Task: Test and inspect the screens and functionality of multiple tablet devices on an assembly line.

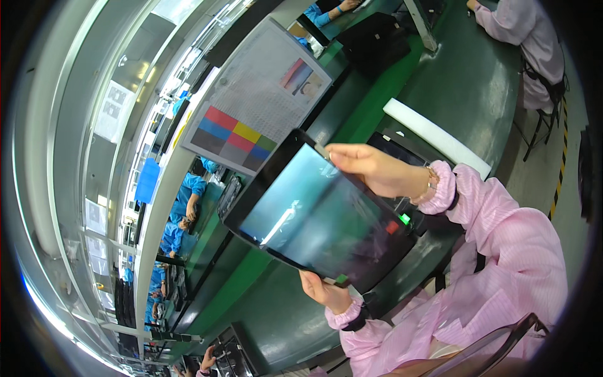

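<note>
A flat black-framed display, like a tablet (320,217), is held up tilted in front of me, its glossy face showing teal and white glare. My right hand (380,169) grips its upper right edge, thumb and fingers pinched around the frame. On the lower edge, my left hand (323,292) is closed around the frame, with some of its fingers hidden behind the display. A small red patch (392,227) and a green patch (341,279) show near the display's near end. Just beyond that end glows a green light (404,218).
A white foam strip (436,135) lies on the dark green bench (468,81), beside a black device partly under my right forearm. Behind the display stands a board with colour blocks (232,135). People in blue (188,191) and pink (524,38) work nearby. A black tray (235,349) sits lower left.
</note>
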The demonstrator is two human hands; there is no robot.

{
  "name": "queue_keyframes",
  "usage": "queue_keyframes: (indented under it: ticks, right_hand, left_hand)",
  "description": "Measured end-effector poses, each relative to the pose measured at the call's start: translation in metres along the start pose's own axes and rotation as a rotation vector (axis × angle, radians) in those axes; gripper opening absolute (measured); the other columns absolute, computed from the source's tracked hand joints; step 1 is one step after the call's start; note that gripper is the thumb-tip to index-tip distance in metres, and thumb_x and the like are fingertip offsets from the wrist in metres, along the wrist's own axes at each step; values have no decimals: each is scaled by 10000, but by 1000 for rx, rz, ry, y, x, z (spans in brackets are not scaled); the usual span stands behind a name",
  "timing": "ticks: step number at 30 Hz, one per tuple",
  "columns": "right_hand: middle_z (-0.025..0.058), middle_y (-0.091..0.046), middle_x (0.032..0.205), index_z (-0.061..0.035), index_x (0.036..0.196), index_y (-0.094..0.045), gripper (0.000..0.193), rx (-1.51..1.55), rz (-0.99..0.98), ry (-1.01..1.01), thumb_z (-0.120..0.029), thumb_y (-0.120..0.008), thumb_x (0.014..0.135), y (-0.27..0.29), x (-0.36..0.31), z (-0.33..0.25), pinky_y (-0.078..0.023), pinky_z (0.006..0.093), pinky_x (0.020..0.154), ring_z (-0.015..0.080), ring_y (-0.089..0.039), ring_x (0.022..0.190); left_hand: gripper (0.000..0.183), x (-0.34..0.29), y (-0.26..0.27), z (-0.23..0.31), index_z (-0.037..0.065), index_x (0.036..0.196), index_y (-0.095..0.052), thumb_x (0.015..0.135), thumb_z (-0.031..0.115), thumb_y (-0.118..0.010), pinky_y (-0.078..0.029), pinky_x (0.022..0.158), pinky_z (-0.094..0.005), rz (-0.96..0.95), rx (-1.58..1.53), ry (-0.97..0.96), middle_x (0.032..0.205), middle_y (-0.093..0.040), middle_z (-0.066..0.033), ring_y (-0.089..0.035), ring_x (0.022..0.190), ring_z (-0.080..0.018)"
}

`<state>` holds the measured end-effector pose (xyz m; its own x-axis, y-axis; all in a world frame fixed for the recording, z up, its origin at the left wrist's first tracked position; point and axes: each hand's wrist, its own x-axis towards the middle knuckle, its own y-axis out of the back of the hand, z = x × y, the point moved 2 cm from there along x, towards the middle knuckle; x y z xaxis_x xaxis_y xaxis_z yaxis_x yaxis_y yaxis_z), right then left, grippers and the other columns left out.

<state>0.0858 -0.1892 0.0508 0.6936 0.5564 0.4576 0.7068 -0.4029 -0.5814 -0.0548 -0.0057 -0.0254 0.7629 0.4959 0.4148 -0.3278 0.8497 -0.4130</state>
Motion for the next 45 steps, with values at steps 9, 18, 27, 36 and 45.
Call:
queue_keyframes:
  ticks: [9,18,27,36,45]
  right_hand:
    - [-26,-599,883,-48,998,-560,220,-63,45,151,-256,-504,950,25,66,-11,-467,200,730,29,-557,787]
    - [-31,-590,857,-60,936,-572,200,-94,126,149,-254,-527,937,51,105,-10,-441,200,711,32,-537,768]
    - [-2,-594,889,-44,984,-568,181,-77,117,142,-207,-496,949,60,121,1,-452,221,746,57,-550,806]
    - [1,-589,869,-36,975,-568,196,-73,142,140,-217,-500,947,63,119,0,-463,227,738,60,-555,786]
    - [-7,-598,901,-34,998,-573,229,-93,130,146,-249,-532,931,57,97,0,-433,219,784,53,-543,836]
  left_hand:
    - [377,73,-18,-17,-30,1206,-472,979,266,-424,-438,780,-266,-79,-10,7,1077,-569,-67,-551,912,-145]
    - [440,93,-15,-39,-23,1321,-342,971,223,-445,-443,843,-291,-267,-2,158,1199,-503,-65,-538,980,-145]
    - [513,92,-15,-32,-35,1297,-337,864,36,-603,-356,586,-185,-275,145,173,1039,-507,-19,-427,724,-35]
    - [621,93,-10,-33,-37,1390,-229,869,-12,-566,-404,893,-263,-328,172,222,1299,-446,-95,-475,1103,-128]
    - [526,95,-12,-19,-7,1378,-267,928,112,-513,-418,895,-278,-210,165,129,1274,-461,-85,-482,1094,-141]
